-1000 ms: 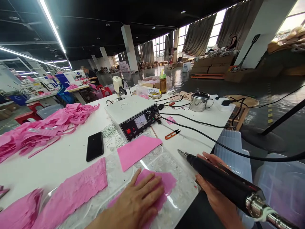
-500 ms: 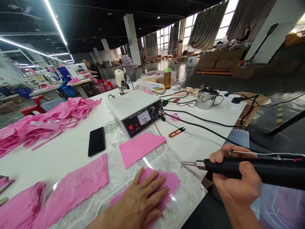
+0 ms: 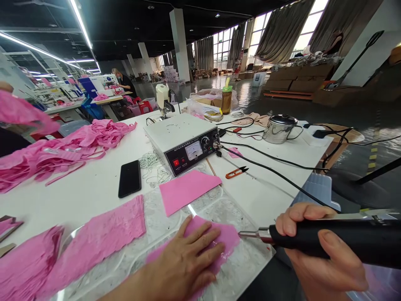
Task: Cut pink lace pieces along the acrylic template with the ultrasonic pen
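Observation:
My left hand (image 3: 191,261) lies flat with its fingers spread, pressing a pink fabric piece (image 3: 231,239) under a clear template on the table. My right hand (image 3: 319,242) is wrapped round a black handheld tool (image 3: 344,238). The tool's metal tip (image 3: 249,234) meets the right edge of that fabric piece. Beyond my left hand lies a flat pink sheet (image 3: 188,189). To the left are a stack of pink fabric pieces (image 3: 103,234) and a second pink stack (image 3: 29,259).
A control box with a meter (image 3: 184,142) stands behind, its cable running right. Also on the white table are a phone (image 3: 129,179), orange snips (image 3: 237,172), a steel mug (image 3: 280,128), a bottle (image 3: 226,100) and a pink fabric heap (image 3: 78,146). Someone's hand (image 3: 5,87) holds pink fabric at far left.
My right hand has brought the tool's tip left to the fabric's edge. My left hand keeps pressing. At the far left, another person's hand with pink fabric has come into view.

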The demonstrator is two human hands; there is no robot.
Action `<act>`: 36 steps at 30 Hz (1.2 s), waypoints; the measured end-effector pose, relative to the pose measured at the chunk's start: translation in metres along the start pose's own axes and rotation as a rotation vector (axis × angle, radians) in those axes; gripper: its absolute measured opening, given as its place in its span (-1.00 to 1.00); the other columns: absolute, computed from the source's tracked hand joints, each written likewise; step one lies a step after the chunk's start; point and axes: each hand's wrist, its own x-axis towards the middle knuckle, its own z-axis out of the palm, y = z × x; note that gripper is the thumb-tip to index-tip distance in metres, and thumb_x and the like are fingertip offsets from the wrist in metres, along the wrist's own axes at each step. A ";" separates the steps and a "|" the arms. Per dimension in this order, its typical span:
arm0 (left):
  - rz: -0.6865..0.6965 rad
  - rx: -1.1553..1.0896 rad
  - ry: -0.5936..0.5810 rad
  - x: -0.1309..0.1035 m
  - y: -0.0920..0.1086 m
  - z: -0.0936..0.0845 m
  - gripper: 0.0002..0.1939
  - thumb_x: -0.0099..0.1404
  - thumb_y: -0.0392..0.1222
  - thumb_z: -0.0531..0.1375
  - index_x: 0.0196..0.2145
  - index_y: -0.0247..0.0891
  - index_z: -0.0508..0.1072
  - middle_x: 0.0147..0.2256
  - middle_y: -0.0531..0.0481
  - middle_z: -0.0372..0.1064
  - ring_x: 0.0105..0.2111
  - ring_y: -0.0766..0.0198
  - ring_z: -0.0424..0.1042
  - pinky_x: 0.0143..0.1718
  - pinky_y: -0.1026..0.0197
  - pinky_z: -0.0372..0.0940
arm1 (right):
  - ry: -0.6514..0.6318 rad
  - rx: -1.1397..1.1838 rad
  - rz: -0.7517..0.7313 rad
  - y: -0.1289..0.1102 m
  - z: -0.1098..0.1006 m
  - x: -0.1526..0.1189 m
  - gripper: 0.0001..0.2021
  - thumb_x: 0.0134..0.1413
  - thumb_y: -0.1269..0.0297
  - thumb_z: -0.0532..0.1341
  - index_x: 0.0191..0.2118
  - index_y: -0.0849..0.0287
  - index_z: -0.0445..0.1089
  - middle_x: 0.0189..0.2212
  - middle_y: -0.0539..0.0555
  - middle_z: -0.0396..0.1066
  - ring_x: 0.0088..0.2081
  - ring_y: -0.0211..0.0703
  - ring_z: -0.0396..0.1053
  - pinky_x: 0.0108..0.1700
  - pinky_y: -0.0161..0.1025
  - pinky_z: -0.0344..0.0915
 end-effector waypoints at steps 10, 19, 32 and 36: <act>0.005 0.023 -0.026 0.001 0.000 0.000 -0.52 0.46 -0.05 0.08 0.25 -0.25 0.22 0.28 -0.10 0.13 0.28 0.01 0.14 0.33 -0.20 -0.17 | -0.005 -0.030 0.042 0.000 0.000 -0.003 -0.81 -0.16 0.21 0.38 -0.40 0.14 0.44 -0.50 -0.03 0.29 -0.60 -0.29 0.31 -0.63 -0.29 0.34; 0.000 0.015 0.001 0.000 -0.001 0.002 -0.53 0.46 -0.05 0.08 0.25 -0.23 0.22 0.28 -0.08 0.13 0.29 0.05 0.11 0.35 -0.16 -0.20 | 0.020 -0.033 0.052 0.000 0.002 -0.003 -0.79 -0.20 0.19 0.41 -0.42 0.13 0.44 -0.51 -0.04 0.28 -0.62 -0.30 0.30 -0.64 -0.30 0.33; -0.012 -0.024 -0.011 0.001 0.001 0.000 -0.54 0.47 -0.05 0.07 0.25 -0.23 0.23 0.28 -0.11 0.13 0.28 0.02 0.13 0.34 -0.18 -0.20 | -0.014 -0.090 0.024 -0.003 0.003 -0.003 -0.87 -0.15 0.25 0.34 -0.43 0.13 0.43 -0.52 -0.03 0.32 -0.61 -0.27 0.31 -0.63 -0.28 0.34; -0.022 -0.046 -0.006 0.002 0.001 -0.001 -0.53 0.45 -0.08 0.10 0.24 -0.23 0.23 0.27 -0.12 0.15 0.27 0.02 0.15 0.35 -0.19 -0.24 | -0.052 -0.106 0.015 -0.002 0.004 0.000 -0.89 -0.15 0.26 0.33 -0.42 0.13 0.44 -0.52 -0.01 0.33 -0.60 -0.26 0.32 -0.62 -0.27 0.34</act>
